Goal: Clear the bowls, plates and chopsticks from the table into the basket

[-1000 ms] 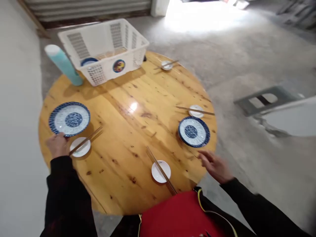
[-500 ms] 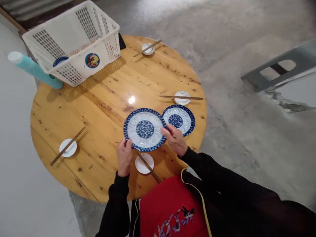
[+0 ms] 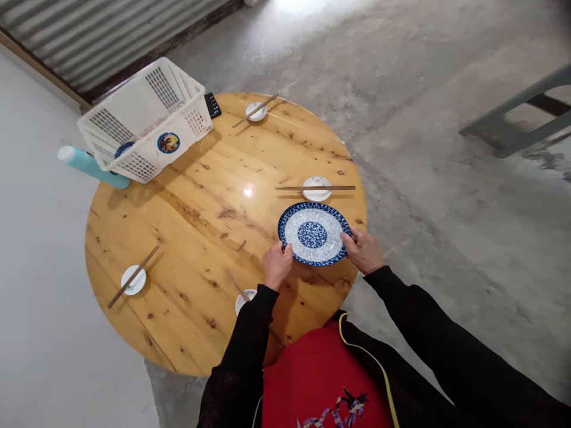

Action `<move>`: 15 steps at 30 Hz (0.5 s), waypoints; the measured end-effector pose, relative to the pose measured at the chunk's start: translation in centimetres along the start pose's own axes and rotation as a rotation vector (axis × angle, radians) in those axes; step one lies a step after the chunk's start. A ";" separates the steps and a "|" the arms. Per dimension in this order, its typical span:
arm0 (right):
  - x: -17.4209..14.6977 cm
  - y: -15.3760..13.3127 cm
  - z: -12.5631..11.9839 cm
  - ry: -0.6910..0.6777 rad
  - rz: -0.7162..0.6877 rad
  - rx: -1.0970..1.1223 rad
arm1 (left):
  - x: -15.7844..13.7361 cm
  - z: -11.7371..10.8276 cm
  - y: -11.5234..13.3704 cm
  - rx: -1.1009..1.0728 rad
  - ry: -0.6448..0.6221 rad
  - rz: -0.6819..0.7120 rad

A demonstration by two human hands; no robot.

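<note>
Both hands sit on one blue patterned plate [image 3: 314, 233] in the head view. Left hand [image 3: 277, 264] grips the rim at about 8 o'clock of the plate, with the fingers curled over the edge. Right hand [image 3: 363, 250] grips the rim at about 4 o'clock, also closed on it. So the plate lies straight ahead of the person, between the two hands, and neither hand is clearly nearer to it than the other. The plate is round, so it has no long axis; it lies flat or almost flat over the worktop [image 3: 200, 238], near the edge at 3 o'clock of the round top. I cannot tell if it is one plate or a stack of two.

Just beyond the plate, at its 12 o'clock, a small white dish [image 3: 316, 188] carries a pair of chopsticks [image 3: 314, 188] that point from left to right. A second small dish [image 3: 245, 297] is at 7 o'clock of the plate, partly hidden behind the left sleeve. A third dish with chopsticks [image 3: 133, 279] is well apart, at the 9 o'clock side of the worktop. At the far side stand a white basket [image 3: 145, 122], a turquoise bottle [image 3: 91, 167] just beside it, and another small dish with chopsticks [image 3: 256, 110].
</note>
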State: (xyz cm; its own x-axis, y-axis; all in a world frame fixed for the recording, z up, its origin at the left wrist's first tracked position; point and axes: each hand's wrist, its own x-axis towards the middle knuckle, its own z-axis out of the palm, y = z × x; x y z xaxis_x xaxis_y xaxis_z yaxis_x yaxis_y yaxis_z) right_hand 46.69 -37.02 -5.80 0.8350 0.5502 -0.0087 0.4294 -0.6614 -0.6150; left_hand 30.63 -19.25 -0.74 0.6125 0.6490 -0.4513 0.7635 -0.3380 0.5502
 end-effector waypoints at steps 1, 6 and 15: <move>0.2 0.5 0.1 -0.008 -0.011 -0.017 | 0.1 0.1 0.2 0.039 -0.003 -0.009; 0.9 2.1 0.7 -0.074 -0.055 -0.134 | 0.4 0.2 0.7 0.186 0.003 -0.035; 2.0 2.1 1.0 -0.236 -0.039 -0.352 | 0.7 0.2 0.9 0.303 0.017 -0.097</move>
State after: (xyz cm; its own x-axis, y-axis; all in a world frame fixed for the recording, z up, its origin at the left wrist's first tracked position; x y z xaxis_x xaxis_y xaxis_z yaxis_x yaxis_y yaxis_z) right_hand 48.90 -36.79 -7.86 0.7319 0.6527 -0.1958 0.5845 -0.7490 -0.3119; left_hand 31.80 -19.19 -0.69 0.5320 0.6987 -0.4783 0.8461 -0.4598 0.2695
